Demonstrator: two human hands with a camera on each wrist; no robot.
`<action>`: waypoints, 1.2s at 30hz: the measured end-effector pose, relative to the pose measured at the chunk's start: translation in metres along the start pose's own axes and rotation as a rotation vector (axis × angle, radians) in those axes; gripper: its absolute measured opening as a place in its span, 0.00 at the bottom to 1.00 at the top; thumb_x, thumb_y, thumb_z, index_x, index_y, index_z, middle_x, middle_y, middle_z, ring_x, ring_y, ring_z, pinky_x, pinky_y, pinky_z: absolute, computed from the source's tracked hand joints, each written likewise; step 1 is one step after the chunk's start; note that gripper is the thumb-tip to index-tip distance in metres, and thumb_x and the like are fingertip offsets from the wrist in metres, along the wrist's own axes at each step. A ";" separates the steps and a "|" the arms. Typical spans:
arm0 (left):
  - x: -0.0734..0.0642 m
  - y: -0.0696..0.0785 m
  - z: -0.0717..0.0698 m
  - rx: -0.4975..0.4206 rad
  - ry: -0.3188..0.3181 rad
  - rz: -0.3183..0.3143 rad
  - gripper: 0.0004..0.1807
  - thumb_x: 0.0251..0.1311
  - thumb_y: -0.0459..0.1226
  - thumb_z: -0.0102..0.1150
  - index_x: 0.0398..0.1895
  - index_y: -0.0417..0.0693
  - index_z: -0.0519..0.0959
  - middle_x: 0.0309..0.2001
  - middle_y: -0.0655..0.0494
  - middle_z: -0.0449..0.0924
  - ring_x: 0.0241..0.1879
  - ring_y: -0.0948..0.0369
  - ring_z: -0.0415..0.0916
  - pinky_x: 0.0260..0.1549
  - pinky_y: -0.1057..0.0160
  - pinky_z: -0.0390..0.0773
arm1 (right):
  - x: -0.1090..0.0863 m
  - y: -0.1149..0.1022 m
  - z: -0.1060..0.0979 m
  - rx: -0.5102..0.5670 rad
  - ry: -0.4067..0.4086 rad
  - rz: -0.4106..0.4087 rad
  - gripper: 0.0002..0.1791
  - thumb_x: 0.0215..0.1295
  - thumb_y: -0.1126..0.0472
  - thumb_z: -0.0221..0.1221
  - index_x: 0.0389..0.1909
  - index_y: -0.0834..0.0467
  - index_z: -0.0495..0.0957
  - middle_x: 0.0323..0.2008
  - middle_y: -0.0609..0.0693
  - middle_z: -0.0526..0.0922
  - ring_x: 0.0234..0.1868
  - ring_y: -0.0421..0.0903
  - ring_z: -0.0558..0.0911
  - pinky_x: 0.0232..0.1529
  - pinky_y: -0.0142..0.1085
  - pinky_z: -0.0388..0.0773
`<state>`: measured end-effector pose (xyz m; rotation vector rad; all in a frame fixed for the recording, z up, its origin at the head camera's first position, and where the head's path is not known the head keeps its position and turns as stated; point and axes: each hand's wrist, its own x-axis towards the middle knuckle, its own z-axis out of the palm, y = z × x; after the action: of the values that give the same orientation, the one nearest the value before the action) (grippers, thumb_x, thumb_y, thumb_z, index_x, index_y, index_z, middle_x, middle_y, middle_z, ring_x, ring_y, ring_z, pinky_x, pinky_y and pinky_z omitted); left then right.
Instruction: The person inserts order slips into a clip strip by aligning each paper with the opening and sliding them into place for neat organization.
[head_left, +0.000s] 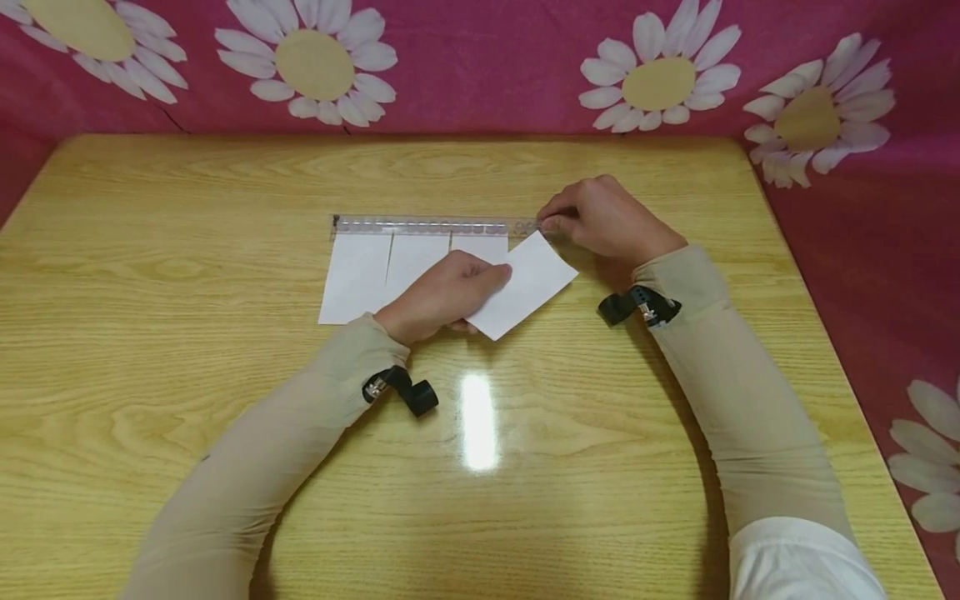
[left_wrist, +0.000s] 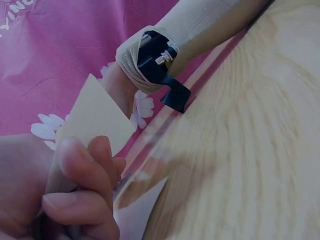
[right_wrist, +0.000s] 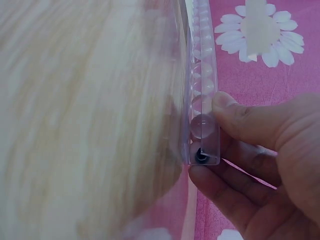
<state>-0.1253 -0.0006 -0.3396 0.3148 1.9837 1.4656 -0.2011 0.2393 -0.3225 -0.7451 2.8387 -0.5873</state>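
A long clear plastic strip (head_left: 420,226) with a row of round clear shapes lies along the top edges of several white paper cards (head_left: 354,279). My right hand (head_left: 611,218) pinches the strip's right end between thumb and fingers. In the right wrist view the thumb presses one face of the strip (right_wrist: 202,107), and a dark round spot shows at its end. My left hand (head_left: 453,292) holds another white card (head_left: 528,287), tilted, thumb on top. That card's upper corner is close to the strip's right end; whether they touch, I cannot tell.
All of this is on a light wood-grain table (head_left: 187,375). A pink cloth with white daisies (head_left: 480,67) hangs behind its far edge and along the right. Black straps with curled ends (head_left: 423,398) are on both wrists.
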 end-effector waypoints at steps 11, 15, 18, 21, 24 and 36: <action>0.009 0.005 0.005 -0.123 -0.039 -0.106 0.23 0.73 0.47 0.41 0.36 0.40 0.82 0.25 0.55 0.80 0.16 0.66 0.69 0.14 0.71 0.68 | 0.000 0.000 0.000 0.008 0.005 0.002 0.10 0.68 0.55 0.60 0.45 0.50 0.86 0.46 0.50 0.88 0.49 0.46 0.84 0.52 0.42 0.80; 0.010 0.006 0.005 -0.185 -0.048 -0.117 0.23 0.74 0.47 0.41 0.39 0.39 0.81 0.26 0.55 0.80 0.15 0.66 0.67 0.13 0.72 0.67 | 0.001 0.001 0.001 0.005 0.007 0.001 0.10 0.67 0.55 0.60 0.45 0.50 0.86 0.46 0.50 0.88 0.49 0.46 0.84 0.52 0.43 0.80; 0.011 0.008 0.006 -0.201 -0.057 -0.132 0.23 0.74 0.47 0.41 0.40 0.39 0.81 0.25 0.54 0.80 0.14 0.66 0.67 0.13 0.73 0.67 | 0.001 0.001 0.000 0.008 0.003 0.005 0.10 0.67 0.55 0.60 0.45 0.50 0.86 0.46 0.50 0.88 0.49 0.47 0.84 0.53 0.43 0.80; 0.013 0.008 0.007 -0.208 -0.067 -0.147 0.23 0.74 0.48 0.41 0.41 0.39 0.80 0.25 0.53 0.80 0.14 0.66 0.67 0.13 0.72 0.66 | 0.000 0.001 0.000 0.008 -0.001 0.009 0.10 0.68 0.55 0.60 0.45 0.50 0.86 0.46 0.50 0.88 0.50 0.46 0.84 0.53 0.43 0.80; 0.016 0.009 0.008 -0.230 -0.065 -0.164 0.22 0.74 0.47 0.42 0.42 0.39 0.79 0.25 0.53 0.80 0.14 0.66 0.67 0.13 0.73 0.66 | 0.000 0.000 0.000 0.009 -0.002 0.014 0.10 0.68 0.56 0.60 0.46 0.51 0.86 0.46 0.50 0.88 0.50 0.47 0.84 0.53 0.43 0.80; 0.025 0.009 0.013 -0.304 -0.052 -0.216 0.19 0.74 0.44 0.42 0.43 0.37 0.77 0.23 0.52 0.78 0.12 0.66 0.63 0.12 0.72 0.65 | -0.001 0.000 0.000 0.006 0.009 -0.017 0.11 0.68 0.56 0.60 0.46 0.53 0.86 0.46 0.52 0.88 0.49 0.47 0.84 0.52 0.43 0.80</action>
<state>-0.1382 0.0259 -0.3418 0.0061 1.6648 1.5710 -0.2005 0.2395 -0.3221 -0.7688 2.8399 -0.6030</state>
